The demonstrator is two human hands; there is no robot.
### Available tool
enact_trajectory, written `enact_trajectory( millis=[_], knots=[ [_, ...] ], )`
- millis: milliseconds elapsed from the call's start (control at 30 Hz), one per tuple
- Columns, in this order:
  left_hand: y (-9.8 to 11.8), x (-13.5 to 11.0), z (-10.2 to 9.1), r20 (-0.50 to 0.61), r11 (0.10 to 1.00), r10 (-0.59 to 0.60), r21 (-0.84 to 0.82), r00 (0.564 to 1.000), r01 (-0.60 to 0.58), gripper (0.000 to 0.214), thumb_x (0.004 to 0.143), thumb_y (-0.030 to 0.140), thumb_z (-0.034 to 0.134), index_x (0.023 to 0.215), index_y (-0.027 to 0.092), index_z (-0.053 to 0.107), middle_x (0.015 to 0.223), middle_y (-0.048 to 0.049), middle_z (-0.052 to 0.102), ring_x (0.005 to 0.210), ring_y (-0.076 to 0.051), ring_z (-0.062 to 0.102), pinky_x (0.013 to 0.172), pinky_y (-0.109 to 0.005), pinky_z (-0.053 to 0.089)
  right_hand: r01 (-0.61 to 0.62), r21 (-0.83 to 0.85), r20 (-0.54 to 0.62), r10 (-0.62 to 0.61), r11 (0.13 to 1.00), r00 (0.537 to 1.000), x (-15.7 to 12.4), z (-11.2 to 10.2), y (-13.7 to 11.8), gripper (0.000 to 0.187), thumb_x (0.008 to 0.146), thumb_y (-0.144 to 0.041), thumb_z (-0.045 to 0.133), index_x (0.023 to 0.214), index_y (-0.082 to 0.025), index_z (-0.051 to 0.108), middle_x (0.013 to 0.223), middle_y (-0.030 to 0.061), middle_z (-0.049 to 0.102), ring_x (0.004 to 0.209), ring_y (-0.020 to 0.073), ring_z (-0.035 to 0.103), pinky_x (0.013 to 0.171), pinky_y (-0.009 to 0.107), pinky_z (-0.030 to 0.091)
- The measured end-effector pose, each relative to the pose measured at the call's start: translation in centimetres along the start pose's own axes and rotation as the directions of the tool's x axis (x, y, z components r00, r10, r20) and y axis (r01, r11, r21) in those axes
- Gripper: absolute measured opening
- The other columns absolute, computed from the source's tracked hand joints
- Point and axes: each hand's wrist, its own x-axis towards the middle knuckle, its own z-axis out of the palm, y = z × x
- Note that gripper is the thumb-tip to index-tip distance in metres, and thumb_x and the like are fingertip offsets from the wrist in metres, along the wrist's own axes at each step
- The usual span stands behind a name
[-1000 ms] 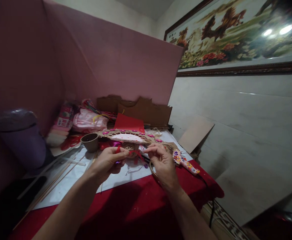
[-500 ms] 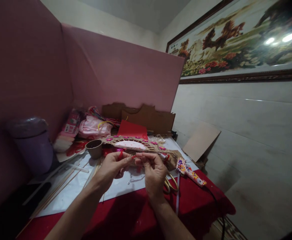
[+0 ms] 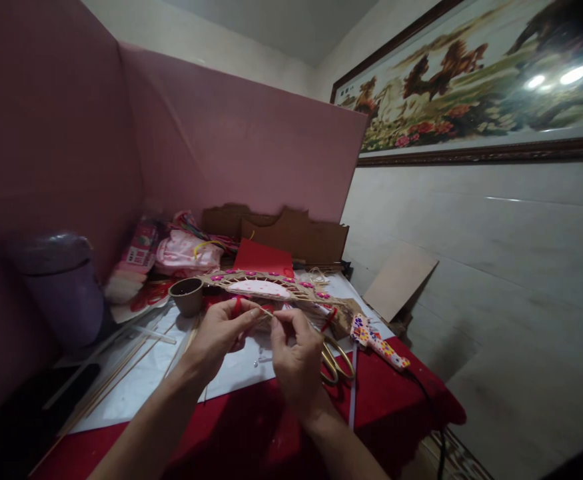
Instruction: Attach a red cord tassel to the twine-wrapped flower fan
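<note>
Above the table, my left hand (image 3: 220, 335) is closed in a pinch on one end of a thin pale stick (image 3: 267, 312). A red strip (image 3: 237, 307) shows at its fingers; how it runs behind them is hidden. The fingers of my right hand (image 3: 297, 352) pinch the same stick's other end. Just beyond both hands stands an arched woven piece (image 3: 260, 289) with a white, pink-dotted centre and pink flowers along its rim. Gold-handled scissors (image 3: 340, 360) lie right of my right hand, their blades hidden.
A brown cup (image 3: 187, 297) stands left of the arch, near loose thin sticks (image 3: 116, 380) on white sheet. A flower-patterned glue gun (image 3: 378, 343) with a cord lies right. Behind are red card (image 3: 262, 257), torn cardboard (image 3: 298, 233) and bagged materials. A purple bin (image 3: 64, 293) is far left.
My right hand has shifted slightly left and its grip has changed, with the thumb now up against the stick. More of the thin stick shows between the hands. The red at the right fingertips is gone.
</note>
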Motion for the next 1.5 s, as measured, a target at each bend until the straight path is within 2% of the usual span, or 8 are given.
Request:
enact_trajectory(
  millis=[133,367,900,1133,1267,1367,1433,1500],
  knots=[
    [0.3,-0.1,0.3,-0.017,1.0,0.012,0.016,1.0,-0.012,0.029,0.068,0.04,0.072,0.074,0.014,0.061,0.05,0.0057,0.045,0.038,-0.003,0.029,0.039,-0.018,0.016,0.031,-0.059,0.123,-0.023,0.998,0.992,0.2,0.0,-0.5,0.017,0.087,-0.017,0.045,0.087,-0.017,0.062,0.074,0.0051,0.066,0.066,0.0171,0.059,0.063,0.027,0.044],
    [0.5,-0.2,0.5,-0.091,0.999,0.027,0.028,0.995,-0.025,0.027,0.066,0.038,0.073,0.072,0.014,0.061,0.049,0.0056,0.046,0.038,-0.003,0.031,0.039,-0.018,0.017,-0.044,-0.047,0.112,0.049,0.998,0.993,-0.1,-0.4,-0.9,0.018,0.086,-0.021,0.047,0.08,-0.018,0.063,0.067,0.0033,0.064,0.059,0.0157,0.057,0.057,0.025,0.041],
    [0.4,-0.4,0.8,-0.079,0.974,0.138,0.194,0.987,-0.121,0.019,0.069,0.034,0.069,0.07,0.015,0.066,0.052,0.003,0.05,0.044,-0.006,0.034,0.041,-0.019,0.024,-0.107,0.013,0.11,0.105,0.994,0.988,0.4,0.0,-1.0,0.017,0.085,-0.024,0.049,0.077,-0.018,0.063,0.062,0.0011,0.063,0.052,0.0132,0.053,0.052,0.023,0.039],
    [0.6,-0.5,0.8,-0.055,0.974,0.14,0.189,0.989,-0.127,0.019,0.068,0.033,0.069,0.065,0.015,0.063,0.051,0.0042,0.046,0.043,-0.006,0.03,0.041,-0.02,0.021,-0.124,-0.035,0.011,0.124,0.992,0.992,1.6,-0.7,0.0,0.019,0.088,-0.028,0.048,0.077,-0.018,0.06,0.057,-0.0007,0.059,0.05,0.0131,0.052,0.051,0.023,0.038],
    [0.4,-0.4,0.5,-0.066,0.988,0.092,0.131,0.994,-0.083,0.021,0.069,0.035,0.07,0.067,0.016,0.06,0.049,0.006,0.043,0.041,-0.005,0.028,0.04,-0.019,0.018,-0.167,-0.11,-0.146,0.15,0.98,0.978,3.6,-2.9,2.2,0.02,0.087,-0.031,0.05,0.077,-0.017,0.061,0.058,0.0004,0.059,0.051,0.0142,0.052,0.052,0.024,0.038],
    [0.2,-0.3,0.4,-0.081,0.993,0.08,0.089,0.993,-0.073,0.023,0.07,0.036,0.069,0.068,0.016,0.058,0.048,0.0066,0.042,0.04,-0.004,0.028,0.04,-0.019,0.017,-0.235,-0.145,-0.303,0.184,0.961,0.935,4.5,-4.6,3.1,0.019,0.085,-0.032,0.053,0.078,-0.016,0.06,0.062,0.0025,0.06,0.056,0.0158,0.055,0.054,0.025,0.04],
    [0.1,-0.2,0.3,-0.08,0.994,0.081,0.074,0.993,-0.075,0.023,0.071,0.035,0.069,0.07,0.016,0.058,0.048,0.0068,0.042,0.039,-0.004,0.028,0.039,-0.019,0.017,-0.236,-0.121,-0.258,0.199,0.964,0.945,4.1,-4.9,2.6,0.019,0.086,-0.032,0.053,0.078,-0.017,0.06,0.06,0.0011,0.058,0.054,0.0149,0.053,0.053,0.024,0.039],
    [0.0,-0.2,0.3,-0.076,0.994,0.083,0.072,0.994,-0.078,0.023,0.072,0.036,0.068,0.07,0.015,0.058,0.049,0.0069,0.043,0.04,-0.003,0.029,0.039,-0.018,0.018,-0.202,-0.06,-0.044,0.2,0.978,0.979,2.9,-4.3,1.3,0.021,0.087,-0.031,0.051,0.076,-0.017,0.062,0.056,-0.0011,0.055,0.05,0.0132,0.05,0.051,0.023,0.037]
  ],
)
